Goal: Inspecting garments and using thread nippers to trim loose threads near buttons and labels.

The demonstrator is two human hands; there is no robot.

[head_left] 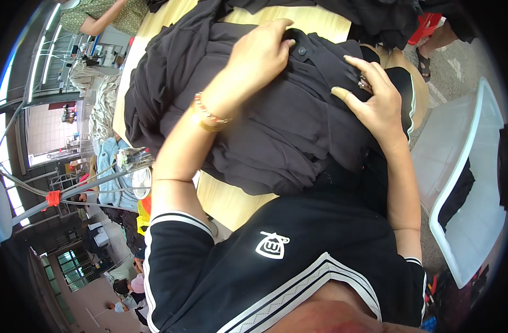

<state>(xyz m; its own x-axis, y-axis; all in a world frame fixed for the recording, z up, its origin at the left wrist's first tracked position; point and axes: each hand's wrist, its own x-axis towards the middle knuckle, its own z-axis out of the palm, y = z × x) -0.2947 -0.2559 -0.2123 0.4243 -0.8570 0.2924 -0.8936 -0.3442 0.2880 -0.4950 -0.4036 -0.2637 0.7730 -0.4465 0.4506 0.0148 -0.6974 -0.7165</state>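
A large dark grey buttoned garment [254, 133] lies bunched over the table and my lap. My left hand [259, 55] is at its far part, with thumb and fingers closed on the cloth beside a dark button [303, 51]. A bracelet circles that wrist. To the right, my right hand [376, 97] rests against the garment's right side, thumb and fingers spread apart, with a ring on one finger. Its fingertips touch the cloth near a folded strip. Folds hide part of the garment's edges.
The pale wooden table [226, 200] shows around the cloth. More dark cloth [370, 19] lies at the far side. A translucent white plastic bin [459, 183] with dark cloth stands to my right. At far left is another person's arm [104, 19]; a metal stand [81, 191] stands left.
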